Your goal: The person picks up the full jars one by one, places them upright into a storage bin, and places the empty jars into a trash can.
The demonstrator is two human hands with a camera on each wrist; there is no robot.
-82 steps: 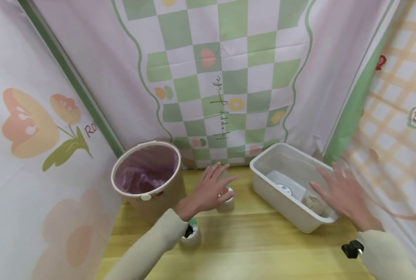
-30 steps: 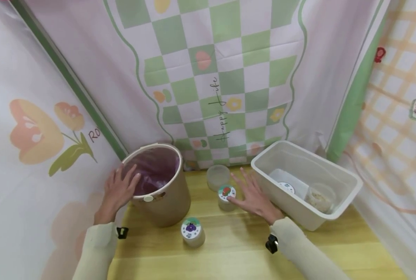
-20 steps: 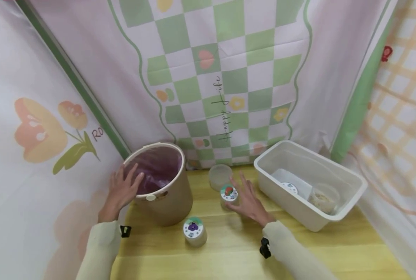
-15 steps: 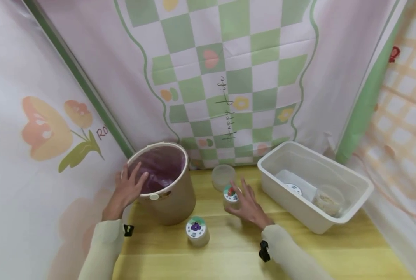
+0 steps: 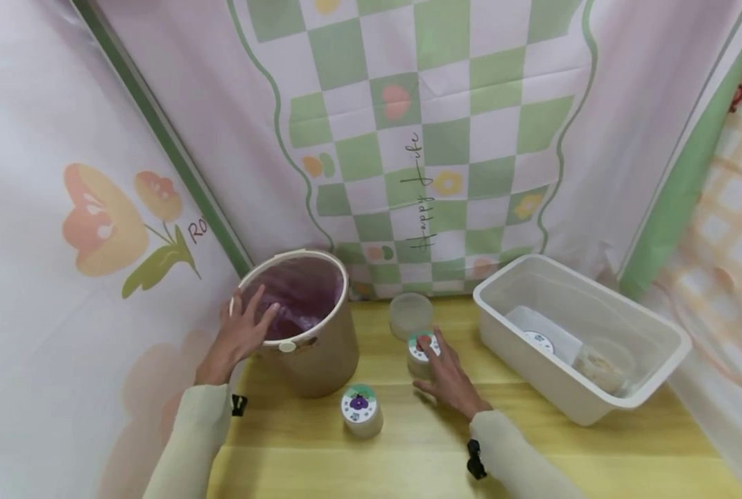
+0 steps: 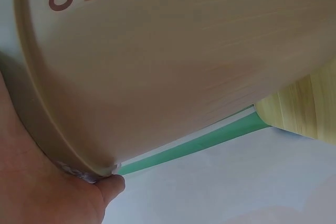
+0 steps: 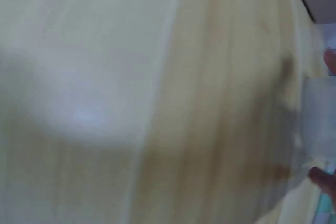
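My left hand [image 5: 244, 329] rests on the rim of a tan bin [image 5: 321, 353] lined with a pink bag, its fingers spread over the opening. In the left wrist view the bin's wall [image 6: 173, 61] fills the frame and my thumb [image 6: 107, 188] sits under the rim. My right hand [image 5: 447, 371] holds a small jar with a strawberry lid [image 5: 421, 346] on the wooden table, fingers over its lid. The right wrist view is blurred; the jar [image 7: 317, 129] shows at the right edge between fingertips [image 7: 321, 176].
A jar with a purple-fruit lid [image 5: 360, 409] stands in front of the bin. A lidless translucent cup [image 5: 410, 313] sits behind the strawberry jar. A white tub [image 5: 596, 409] at right holds another jar [image 5: 605, 364] and a white lid. Printed cloth walls enclose the table [image 5: 408, 457].
My left hand moved from the strawberry jar to the bin's rim. My right hand came from the white tub to the strawberry jar and closed around it.
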